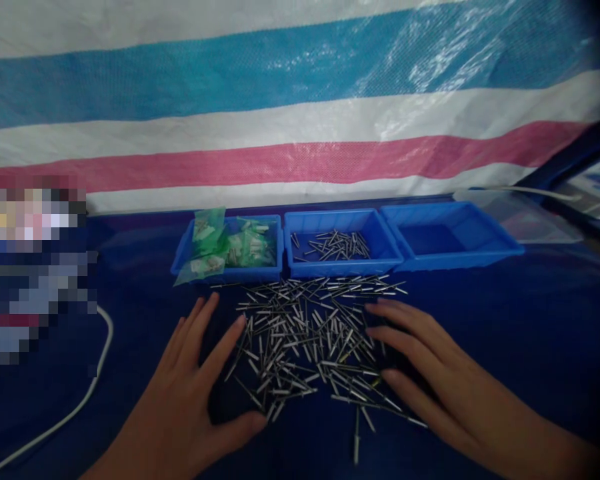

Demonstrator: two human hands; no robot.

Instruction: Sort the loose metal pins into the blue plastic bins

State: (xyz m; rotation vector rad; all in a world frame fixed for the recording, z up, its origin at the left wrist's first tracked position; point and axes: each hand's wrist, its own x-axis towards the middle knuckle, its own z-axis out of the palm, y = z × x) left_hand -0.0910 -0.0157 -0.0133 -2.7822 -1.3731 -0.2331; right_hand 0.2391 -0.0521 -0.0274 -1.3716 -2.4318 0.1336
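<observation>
Many thin metal rivets point(300, 333) lie in a loose pile on the dark blue table. At the pile's left edge is my left hand point(195, 393), its fingers spread, thumb and index fingertips close to the rivets, holding nothing. My right hand point(445, 367) rests along the right edge of the pile with fingers apart and nothing held; its fingertips reach the outer rivets. Behind the pile, the middle blue bin point(343, 268) contains more rivets. The left blue bin point(250, 272) has green plastic bags point(210, 233) with small parts in it.
A third blue bin point(430, 233), with nothing visible inside, stands at the right of the row. A clear plastic sheet point(545, 220) lies beyond it. A white cable point(87, 393) curves along the left. Striped sheeting point(280, 73) hangs behind the bins.
</observation>
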